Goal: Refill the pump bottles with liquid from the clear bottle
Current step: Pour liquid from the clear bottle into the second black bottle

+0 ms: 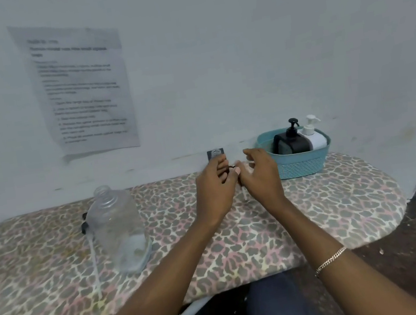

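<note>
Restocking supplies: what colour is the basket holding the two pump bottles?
Teal basket, seen best in the head view.

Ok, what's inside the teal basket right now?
A black pump bottle and a white pump bottle stand side by side in the teal basket, pumps on. Its wall hides their lower parts and the floor, so anything else there is unseen.

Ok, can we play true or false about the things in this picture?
1. The clear bottle has no cap on. True.
2. The basket is red. False: it is teal.
3. A black pump bottle and a white pump bottle stand in the basket. True.
4. The paper lies on the table. False: it hangs on the wall.
5. The bracelet is on the left wrist. False: it is on the right wrist.
</note>
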